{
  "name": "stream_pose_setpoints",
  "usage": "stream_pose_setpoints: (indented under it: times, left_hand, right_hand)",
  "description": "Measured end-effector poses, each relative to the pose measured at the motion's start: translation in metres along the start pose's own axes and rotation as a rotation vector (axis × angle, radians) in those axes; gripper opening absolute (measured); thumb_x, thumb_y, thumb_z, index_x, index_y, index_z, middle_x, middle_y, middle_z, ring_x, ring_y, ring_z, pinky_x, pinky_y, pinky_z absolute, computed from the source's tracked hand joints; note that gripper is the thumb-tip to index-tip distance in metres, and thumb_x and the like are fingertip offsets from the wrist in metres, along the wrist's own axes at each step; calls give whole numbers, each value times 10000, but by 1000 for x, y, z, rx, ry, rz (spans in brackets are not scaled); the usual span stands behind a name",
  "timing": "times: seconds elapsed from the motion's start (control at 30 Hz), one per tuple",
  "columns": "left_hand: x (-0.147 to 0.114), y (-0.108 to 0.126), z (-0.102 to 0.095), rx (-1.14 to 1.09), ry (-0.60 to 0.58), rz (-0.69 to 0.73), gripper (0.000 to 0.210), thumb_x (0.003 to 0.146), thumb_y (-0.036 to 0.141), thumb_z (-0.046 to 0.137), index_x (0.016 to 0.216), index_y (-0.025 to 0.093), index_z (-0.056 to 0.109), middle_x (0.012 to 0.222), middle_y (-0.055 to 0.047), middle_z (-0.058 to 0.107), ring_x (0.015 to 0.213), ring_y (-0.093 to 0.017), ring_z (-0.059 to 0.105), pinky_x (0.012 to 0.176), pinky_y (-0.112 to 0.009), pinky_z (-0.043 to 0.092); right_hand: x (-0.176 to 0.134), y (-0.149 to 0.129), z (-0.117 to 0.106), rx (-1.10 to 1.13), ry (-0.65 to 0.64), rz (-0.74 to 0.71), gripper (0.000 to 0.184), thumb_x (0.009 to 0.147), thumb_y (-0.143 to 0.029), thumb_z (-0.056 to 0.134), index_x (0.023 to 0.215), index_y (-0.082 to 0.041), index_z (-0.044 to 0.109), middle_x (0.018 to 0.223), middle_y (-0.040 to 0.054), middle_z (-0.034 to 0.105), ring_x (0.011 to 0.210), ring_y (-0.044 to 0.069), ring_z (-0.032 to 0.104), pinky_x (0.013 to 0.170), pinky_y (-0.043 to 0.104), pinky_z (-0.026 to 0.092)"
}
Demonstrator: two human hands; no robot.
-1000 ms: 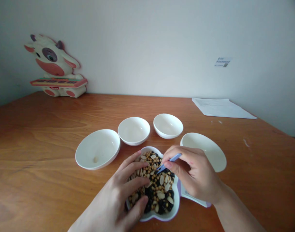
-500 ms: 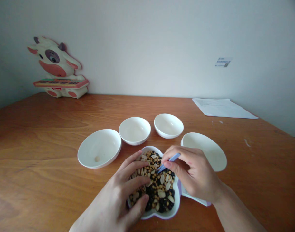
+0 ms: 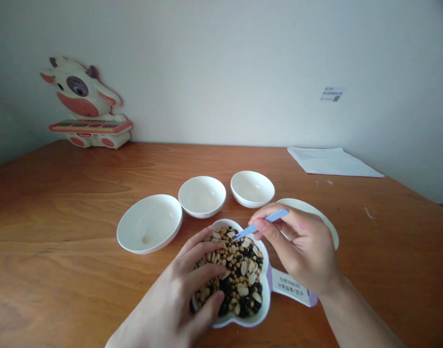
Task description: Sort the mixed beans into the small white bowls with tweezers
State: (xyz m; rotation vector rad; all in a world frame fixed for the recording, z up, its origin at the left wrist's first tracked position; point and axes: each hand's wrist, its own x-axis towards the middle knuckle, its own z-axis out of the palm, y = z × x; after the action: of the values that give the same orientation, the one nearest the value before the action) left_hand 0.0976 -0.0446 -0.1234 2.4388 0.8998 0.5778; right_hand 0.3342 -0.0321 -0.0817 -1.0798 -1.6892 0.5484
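Right hand [image 3: 304,244]: thumb and fingers closed on blue tweezers [image 3: 267,223], held at a slant, back end up to the right, points down to the left. Tweezer tips over the far part of the lobed tray [image 3: 264,305], close to a pale nut piece; cannot tell whether anything is pinched between them.

Left hand [image 3: 181,285]: spread wide, fingers apart, laid across the tray's left side. Fingertips reach over the mix; whether they press on it, cannot tell.

Tray: directly under the left hand, to the left of and below the right. White, handle [image 3: 290,286] with printed label pointing right. Filled with small yellow beans [image 3: 234,275], black beans [image 3: 246,304] and pale split peanuts [image 3: 243,267], all mixed.

Four white bowls in an arc beyond the tray. Leftmost bowl [image 3: 151,220]: one small pale piece [image 3: 145,239] on its bottom. Rightmost bowl [image 3: 329,227]: partly hidden behind the right hand.
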Motion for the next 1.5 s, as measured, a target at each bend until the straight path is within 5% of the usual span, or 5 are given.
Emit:
stream_pose_setpoints:
  times: [0.17,0.43,0.77,0.97,1.5]
  left_hand:
    - [4,0,-1,-17,18,4,306,885,203,556,1179,257,618,1461,-48,462,1458,-315,257,1133,-524,413]
    - [-1,-2,-2,-42,22,7,286,888,209,558,1162,239,630,1457,-63,463,1467,-323,232,1143,-547,390]
    - [0,-1,-2,-20,5,-18,300,911,206,519,1196,268,590,1479,-40,431,1475,-295,212,1150,-535,388]
    - [2,-3,-1,8,20,-11,298,899,200,538,1183,251,611,1477,-56,441,1468,-320,233,1137,-535,409]
    - [3,-2,-1,32,40,-14,339,870,172,542,1189,242,632,1452,-65,484,1459,-336,259,1112,-548,435]
  right_hand:
    - [29,-9,16,41,172,-24,109,902,-262,630,887,-159,663,785,15,706,594,102,678,560,183,556]
    - [56,17,46,-77,-25,-6,232,953,-329,545,916,-137,671,856,69,712,663,122,655,614,233,552]
    - [36,5,14,5,27,-4,130,926,-282,605,920,-173,675,857,29,703,675,118,678,617,216,564]
    - [22,1,-5,-43,-138,-43,113,911,-222,594,835,-171,659,756,19,685,651,121,640,576,214,503]
    - [22,4,-1,-228,-347,-29,163,900,-186,568,752,-164,633,663,-28,639,597,84,557,569,219,402]
